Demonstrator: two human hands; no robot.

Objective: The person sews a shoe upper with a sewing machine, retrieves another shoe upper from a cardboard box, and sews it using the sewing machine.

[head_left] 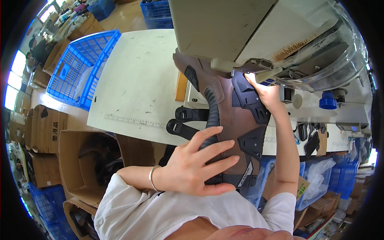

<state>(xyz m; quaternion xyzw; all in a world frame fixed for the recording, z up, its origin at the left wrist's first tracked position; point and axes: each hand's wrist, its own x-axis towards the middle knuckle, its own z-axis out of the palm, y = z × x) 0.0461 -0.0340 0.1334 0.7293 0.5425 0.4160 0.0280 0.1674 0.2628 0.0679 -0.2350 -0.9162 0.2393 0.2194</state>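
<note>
A tall brown boot with black plates and ribbed panels lies under the head of a sewing machine, its toe pointing away and its top toward my body. My left hand rests flat on the near part of the shaft, fingers spread. At the boot's right side my right hand grips the edge by a black shin plate, close under the lit machine head; some of its fingers are hidden. Two loose black straps with end fittings stick out to the left of the boot.
A pale worktable with a ruler strip extends left of the machine. Beyond it stands a blue plastic crate. An open cardboard box with dark items is by my left elbow. Blue bins with clear plastic are at lower right.
</note>
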